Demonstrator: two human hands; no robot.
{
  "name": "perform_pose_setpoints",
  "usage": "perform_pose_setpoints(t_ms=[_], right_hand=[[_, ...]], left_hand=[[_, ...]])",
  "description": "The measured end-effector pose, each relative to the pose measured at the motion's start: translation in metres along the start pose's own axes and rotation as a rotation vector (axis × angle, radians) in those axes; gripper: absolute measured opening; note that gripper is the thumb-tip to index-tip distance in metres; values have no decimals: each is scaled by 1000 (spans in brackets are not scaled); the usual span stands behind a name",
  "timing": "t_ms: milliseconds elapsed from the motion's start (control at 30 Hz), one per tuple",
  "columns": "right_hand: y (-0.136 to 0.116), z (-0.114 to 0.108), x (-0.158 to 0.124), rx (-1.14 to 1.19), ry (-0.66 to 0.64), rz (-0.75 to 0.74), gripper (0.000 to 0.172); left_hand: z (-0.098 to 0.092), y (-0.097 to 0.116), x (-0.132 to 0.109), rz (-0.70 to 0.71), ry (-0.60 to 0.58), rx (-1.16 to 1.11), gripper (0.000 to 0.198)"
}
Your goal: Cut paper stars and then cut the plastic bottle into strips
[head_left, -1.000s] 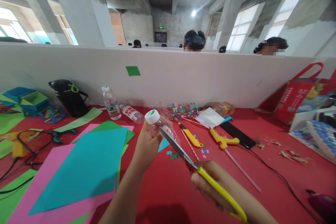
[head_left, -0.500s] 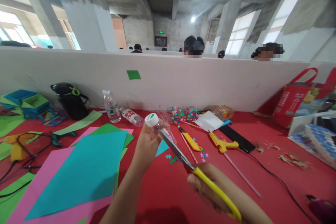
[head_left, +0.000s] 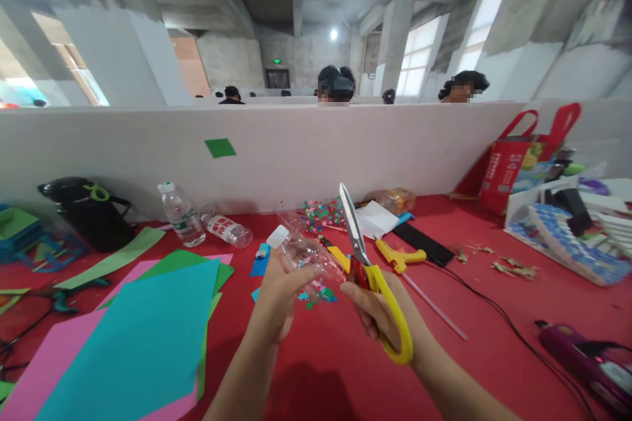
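My left hand [head_left: 279, 289] grips a small clear plastic bottle [head_left: 303, 255] with a white cap, held tilted above the red table [head_left: 444, 342]. My right hand [head_left: 378, 312] is closed on yellow-handled scissors [head_left: 368, 270]. Their closed blades point upward, right of the bottle and apart from it. Small coloured paper stars lie on the table just beneath both hands.
Teal, pink and green paper sheets [head_left: 128, 335] lie at the left. Two water bottles [head_left: 180, 214], a black bag [head_left: 89, 210], a yellow glue gun [head_left: 399, 255], a utility knife and a black cable sit around. A red bag [head_left: 508, 158] and white box stand right. People sit behind the white partition [head_left: 296, 151].
The scissors have come off the bottle and swung upright. The bottle has tipped, its cap now pointing left. My view has shifted to the right.
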State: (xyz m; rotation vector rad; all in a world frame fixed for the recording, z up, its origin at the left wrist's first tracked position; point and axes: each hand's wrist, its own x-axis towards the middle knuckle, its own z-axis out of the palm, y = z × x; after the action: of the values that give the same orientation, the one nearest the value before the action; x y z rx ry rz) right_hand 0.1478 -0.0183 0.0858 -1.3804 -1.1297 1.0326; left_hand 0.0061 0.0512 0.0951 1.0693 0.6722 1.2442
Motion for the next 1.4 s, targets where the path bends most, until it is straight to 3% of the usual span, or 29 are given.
perform_pose_setpoints(t_ms=[100,167,433,767,967,1167,1300,1400], right_hand=[[6,2,4,-39,121,-49,25],[10,4,7,-51,128,-59,19],[10,1,3,17,29,-39,8],[4,-11,-2,219,-124,-45,15],[4,-8,-4,71,-68,-63,23],[6,-2,-1,-134,46,-97,17],[12,4,-1,-211,22,-153,16],[15,10,-4,-278,11,-190,17]], left_hand=[[7,-3,-1,12,-1,12,34],[9,-4,-3,-4,15,-10,36],[8,-10,0,-6,-19,-43,47],[4,-16,2,32,-21,79,52],[9,-14,0,25,-2,42,65],[12,-11,-4,4,-89,-99,58],[10,-15,-4,6,17,-79,48],[9,-20,-2,35,34,-46,46]])
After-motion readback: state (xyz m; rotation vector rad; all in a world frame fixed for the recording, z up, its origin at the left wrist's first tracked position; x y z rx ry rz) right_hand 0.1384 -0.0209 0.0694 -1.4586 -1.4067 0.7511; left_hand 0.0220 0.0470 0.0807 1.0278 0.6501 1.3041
